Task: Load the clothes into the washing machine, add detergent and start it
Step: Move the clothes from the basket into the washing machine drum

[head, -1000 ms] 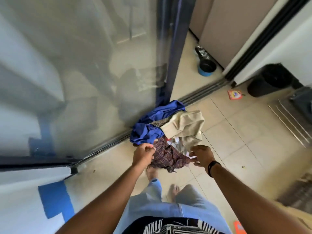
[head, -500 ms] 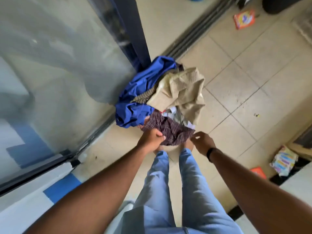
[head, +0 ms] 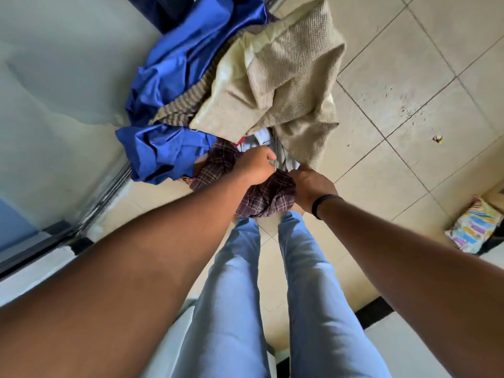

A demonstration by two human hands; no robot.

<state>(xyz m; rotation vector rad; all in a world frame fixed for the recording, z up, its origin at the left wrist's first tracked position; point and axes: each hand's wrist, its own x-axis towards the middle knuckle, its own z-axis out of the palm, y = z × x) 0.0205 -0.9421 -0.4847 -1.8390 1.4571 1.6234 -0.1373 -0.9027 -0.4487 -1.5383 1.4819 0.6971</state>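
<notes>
Both hands reach down into a pile of clothes (head: 245, 105) on the floor. The left hand (head: 255, 166) has its fingers curled tight into the cloth, gripping the dark checked garment (head: 261, 197) where it meets a pale striped piece. The right hand (head: 309, 186), with a black band (head: 324, 203) round its wrist, is curled too, closed on the edge of the checked garment just beside the beige one; its fingertips are hidden in the folds.

The pile shows one bright blue garment (head: 174, 132) to the left of the left hand, one brown striped piece (head: 185, 105) beyond it, one big beige knitted garment (head: 286, 77) beyond both hands, and the checked one under them. Small bits of white and striped cloth peek out between; how many there are cannot be told.

Two legs in light blue jeans (head: 226, 296) stand below the hands. The floor (head: 409, 77) is beige tile with dark joints and some specks. A glass door (head: 54, 105) in a dark frame runs along to the left of the left hand. One colourful packet (head: 471, 227) lies well to the right of the right hand, by a wall.
</notes>
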